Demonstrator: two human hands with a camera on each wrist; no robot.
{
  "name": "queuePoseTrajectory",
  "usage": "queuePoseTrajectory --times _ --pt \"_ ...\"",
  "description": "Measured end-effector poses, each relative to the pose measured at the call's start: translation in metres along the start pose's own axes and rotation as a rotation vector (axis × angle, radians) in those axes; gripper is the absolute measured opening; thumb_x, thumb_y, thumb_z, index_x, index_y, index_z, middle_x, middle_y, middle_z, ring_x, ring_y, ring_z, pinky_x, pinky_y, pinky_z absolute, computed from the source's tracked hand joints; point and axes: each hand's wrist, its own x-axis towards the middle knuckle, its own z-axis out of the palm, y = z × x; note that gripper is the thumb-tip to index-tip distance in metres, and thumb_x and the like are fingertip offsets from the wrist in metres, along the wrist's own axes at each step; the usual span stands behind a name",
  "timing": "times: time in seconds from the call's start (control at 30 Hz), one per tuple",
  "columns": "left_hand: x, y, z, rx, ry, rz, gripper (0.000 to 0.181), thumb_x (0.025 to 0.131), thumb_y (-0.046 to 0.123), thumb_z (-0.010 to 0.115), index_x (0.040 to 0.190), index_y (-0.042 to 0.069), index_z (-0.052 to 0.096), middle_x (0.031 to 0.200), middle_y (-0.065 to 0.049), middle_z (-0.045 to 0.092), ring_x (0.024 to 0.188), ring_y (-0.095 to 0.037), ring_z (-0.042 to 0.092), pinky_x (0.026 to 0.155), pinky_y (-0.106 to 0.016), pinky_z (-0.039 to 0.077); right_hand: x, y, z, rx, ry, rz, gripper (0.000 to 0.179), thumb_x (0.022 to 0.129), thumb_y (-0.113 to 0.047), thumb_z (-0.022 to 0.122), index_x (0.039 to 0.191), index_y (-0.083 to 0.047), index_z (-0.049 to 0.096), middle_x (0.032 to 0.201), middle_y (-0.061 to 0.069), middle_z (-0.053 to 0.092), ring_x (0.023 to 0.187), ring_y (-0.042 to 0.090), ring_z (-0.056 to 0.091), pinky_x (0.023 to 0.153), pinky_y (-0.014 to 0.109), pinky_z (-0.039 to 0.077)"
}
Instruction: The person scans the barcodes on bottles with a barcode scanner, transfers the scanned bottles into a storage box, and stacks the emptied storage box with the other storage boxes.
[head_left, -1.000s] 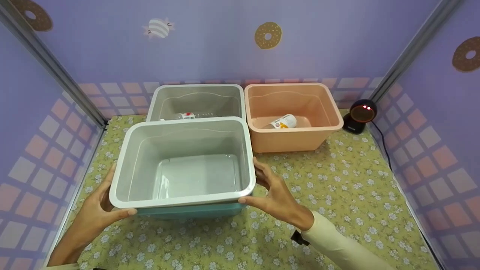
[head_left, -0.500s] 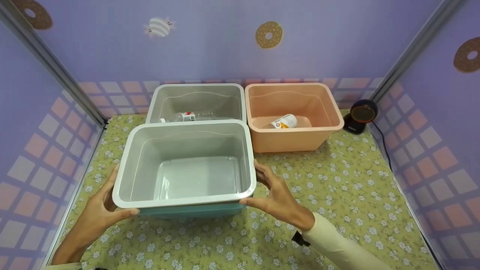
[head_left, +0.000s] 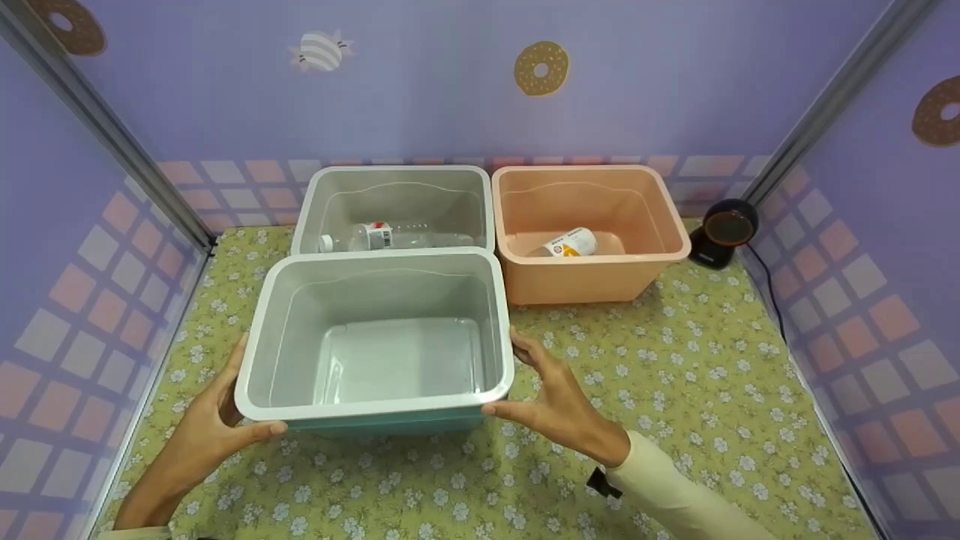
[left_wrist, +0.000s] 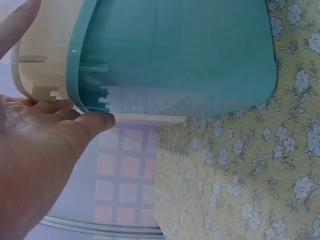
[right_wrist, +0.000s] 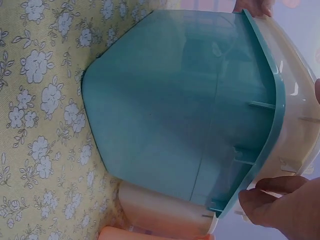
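Note:
A pale grey-white storage bin (head_left: 405, 360) sits nested inside a teal bin (right_wrist: 175, 95) that stands on the flowered cloth in front of me. My left hand (head_left: 196, 435) holds the pale bin's left end, its thumb at the front rim and fingers along the side. In the left wrist view, its fingertips reach the teal rim. At the opposite end, my right hand (head_left: 559, 405) grips the front right corner, thumb in front and fingers round the side. The right wrist view has curled fingers at both rims. No objects show inside the pale bin.
Behind stands a grey bin (head_left: 397, 174) with a clear plastic bottle (head_left: 379, 236) lying in it. To its right, a peach bin (head_left: 581, 281) holds a white-labelled bottle (head_left: 574, 243). A black scanner (head_left: 724, 232) with a cable stands near the right wall.
Both hands have drawn the pale bin slightly toward me and to the right. More of the bottle behind it now shows. The scanner's red lights have gone out.

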Motion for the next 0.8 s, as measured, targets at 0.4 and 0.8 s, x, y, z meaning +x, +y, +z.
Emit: queuePoseTrajectory --times 0.4,0.8 --pt "-0.002 -0.005 0.004 0.026 -0.003 -0.019 0.126 0.093 -0.013 0.081 0.178 0.029 -0.004 0.181 -0.030 0.004 0.141 0.007 0.049 0.108 -0.015 0.048 -0.007 0.003 0.001 -0.055 -0.009 -0.011 0.105 0.091 -0.024 0.095 0.172 -0.001 0.032 0.180 0.016 0.028 0.158 0.031 0.044 0.126 0.054 0.040" --pt "0.001 0.001 0.006 0.057 -0.045 -0.070 0.121 0.100 -0.003 0.076 0.176 0.021 -0.016 0.181 -0.030 0.001 0.153 -0.048 0.040 0.107 -0.013 0.047 -0.007 -0.004 -0.013 -0.190 -0.035 0.061 0.104 0.089 -0.036 0.096 0.171 -0.007 0.040 0.178 0.019 0.027 0.164 0.045 0.027 0.125 0.071 0.030"
